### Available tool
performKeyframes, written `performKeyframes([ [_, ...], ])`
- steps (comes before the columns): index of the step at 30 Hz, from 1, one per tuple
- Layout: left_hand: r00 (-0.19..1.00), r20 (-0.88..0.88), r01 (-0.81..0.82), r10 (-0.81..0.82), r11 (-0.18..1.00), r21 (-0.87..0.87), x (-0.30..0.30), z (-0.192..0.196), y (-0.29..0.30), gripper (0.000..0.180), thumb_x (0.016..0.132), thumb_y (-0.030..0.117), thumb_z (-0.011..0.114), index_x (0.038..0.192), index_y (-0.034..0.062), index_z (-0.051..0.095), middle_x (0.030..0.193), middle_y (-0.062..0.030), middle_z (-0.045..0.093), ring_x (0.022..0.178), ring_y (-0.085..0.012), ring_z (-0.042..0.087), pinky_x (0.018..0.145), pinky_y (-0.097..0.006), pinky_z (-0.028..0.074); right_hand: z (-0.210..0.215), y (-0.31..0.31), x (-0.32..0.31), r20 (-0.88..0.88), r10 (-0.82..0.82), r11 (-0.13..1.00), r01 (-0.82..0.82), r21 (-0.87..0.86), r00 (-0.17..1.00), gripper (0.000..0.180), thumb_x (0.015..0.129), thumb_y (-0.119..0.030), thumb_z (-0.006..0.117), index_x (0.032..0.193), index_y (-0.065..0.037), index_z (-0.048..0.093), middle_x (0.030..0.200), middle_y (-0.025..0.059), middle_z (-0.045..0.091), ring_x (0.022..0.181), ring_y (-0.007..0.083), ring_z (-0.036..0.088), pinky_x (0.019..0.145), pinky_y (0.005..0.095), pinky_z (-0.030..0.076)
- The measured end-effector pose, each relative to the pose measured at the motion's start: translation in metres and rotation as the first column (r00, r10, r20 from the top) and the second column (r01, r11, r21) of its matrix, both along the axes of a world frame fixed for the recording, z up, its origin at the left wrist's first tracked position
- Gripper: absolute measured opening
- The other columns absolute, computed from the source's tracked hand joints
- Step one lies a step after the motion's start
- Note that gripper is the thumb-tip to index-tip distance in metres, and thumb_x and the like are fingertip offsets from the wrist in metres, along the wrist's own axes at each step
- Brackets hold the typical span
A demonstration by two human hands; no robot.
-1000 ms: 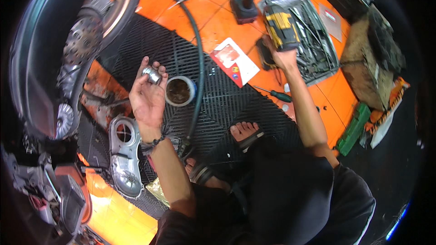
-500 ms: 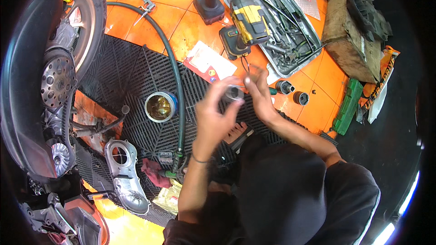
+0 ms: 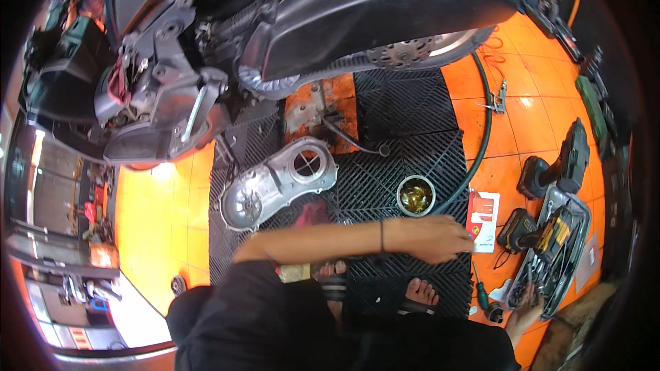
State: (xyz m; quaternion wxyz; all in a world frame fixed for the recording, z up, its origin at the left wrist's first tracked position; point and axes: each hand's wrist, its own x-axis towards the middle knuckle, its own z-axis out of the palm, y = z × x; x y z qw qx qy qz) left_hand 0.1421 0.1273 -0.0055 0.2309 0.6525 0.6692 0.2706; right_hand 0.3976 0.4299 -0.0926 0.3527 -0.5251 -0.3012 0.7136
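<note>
Rectangular silver metal tray full of loose metal tools lies on the orange tiled floor, at the person's right. At its near end is the right hand, fingers reaching over the tools; how far they are open, and whether they have hold of one, I cannot tell. A yellow-and-black power tool lies across the tray's left side. The left hand stretches rightward above the black ribbed mat, its fingers partly curled at the edge of a red-and-white printed card; whether they grip anything is hidden. A green-handled screwdriver lies between the card and a dark round metal part. Beyond the left hand, a white-rimmed round tub with shiny amber-brown contents stands on the mat.
</note>
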Motion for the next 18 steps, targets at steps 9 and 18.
performKeyframes([
  [9,0.996,-0.075,-0.088,0.050,0.698,-0.711,-0.039,0.072,-0.162,0.029,0.086,0.017,0.061,0.112,0.0032,0.060,0.097,-0.0196,0.068,0.093,-0.0388,0.066,0.081,-0.049,0.053,0.005,-0.037,-0.006,0.296,0.247,0.943,-0.299,0.148,0.923,0.043,0.098,-0.013,0.048,0.140,-0.006,0.044,0.131,0.0175,0.058,0.113,0.0295,0.062,0.090,0.0352,0.049],
  [18,0.287,-0.450,-0.904,0.845,0.084,-0.419,0.021,0.024,-0.398,0.044,0.082,0.018,0.063,0.124,0.0038,0.056,0.110,-0.0228,0.066,0.103,-0.0396,0.064,0.089,-0.046,0.050,0.015,-0.077,-0.035,0.391,0.445,0.850,-0.517,0.100,0.806,0.035,0.096,-0.014,0.054,0.130,-0.007,0.052,0.109,0.0105,0.062,0.093,0.0210,0.061,0.081,0.0326,0.047],
])
